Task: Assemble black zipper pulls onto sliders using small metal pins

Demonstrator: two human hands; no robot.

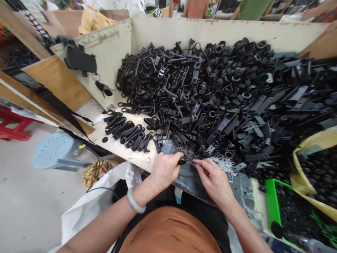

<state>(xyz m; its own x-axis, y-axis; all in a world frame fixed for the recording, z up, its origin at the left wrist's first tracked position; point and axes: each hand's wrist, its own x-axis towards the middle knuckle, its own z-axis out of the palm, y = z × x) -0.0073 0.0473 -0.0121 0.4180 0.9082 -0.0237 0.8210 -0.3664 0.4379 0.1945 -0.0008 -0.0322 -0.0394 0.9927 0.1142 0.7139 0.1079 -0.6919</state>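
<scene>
My left hand, with a pale bangle on its wrist, is wrapped round a black plastic part at the front edge of the bench. To its right, my right hand has thumb and forefinger close together near a small dark piece, too small to name. Just beyond the hands are small dark screws and a heap of silvery pins. Several assembled black parts lie in a row at the left. A large pile of black plastic parts covers the bench behind.
A phone holder with hanging keys is fixed at the left panel. A green bin and yellow sack stand at right. A blue stool is at left. Two people are beyond the back panel.
</scene>
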